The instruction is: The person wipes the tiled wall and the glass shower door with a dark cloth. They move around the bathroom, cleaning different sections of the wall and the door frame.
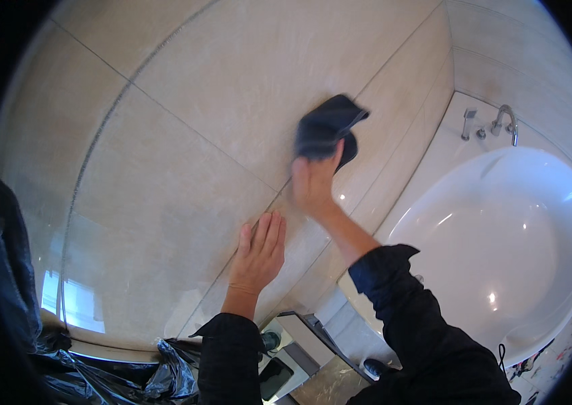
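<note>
My right hand (314,185), slightly blurred, grips a dark blue cloth (326,127) and holds it against the beige tiled wall (184,169). One corner of the cloth is folded and sticks out to the right. My fingertips are partly hidden by the fabric. Lower and to the left, my left hand (259,255) lies flat on the tiles beside a joint line, fingers stretched out and nothing in it.
To the right stands a white oval bathtub (488,270), with a chrome faucet (506,123) at its far rim. Crumpled black plastic (171,371) lies at the lower left. A dark phone-like object (276,378) rests below my left hand, and dark fabric (9,256) hangs at the left edge.
</note>
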The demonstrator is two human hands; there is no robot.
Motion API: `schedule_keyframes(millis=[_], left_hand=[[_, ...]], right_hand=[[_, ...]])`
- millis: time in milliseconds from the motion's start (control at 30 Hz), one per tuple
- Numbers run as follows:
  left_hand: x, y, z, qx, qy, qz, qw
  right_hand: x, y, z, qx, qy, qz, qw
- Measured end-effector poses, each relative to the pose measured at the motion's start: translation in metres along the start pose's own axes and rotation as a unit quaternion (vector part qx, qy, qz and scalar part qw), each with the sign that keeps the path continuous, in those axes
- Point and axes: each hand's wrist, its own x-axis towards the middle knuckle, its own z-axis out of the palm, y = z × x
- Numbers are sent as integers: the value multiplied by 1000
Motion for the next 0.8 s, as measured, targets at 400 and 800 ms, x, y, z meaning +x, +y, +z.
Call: schedule_keyframes(millis=[400,800], left_hand=[[6,-1,-7,24,-18,4,1000],[0,0,-1,14,-25,-3,1000]], right_hand=[[-217,123,16,24,146,531,834],[-179,8,10,82,-9,285,955]])
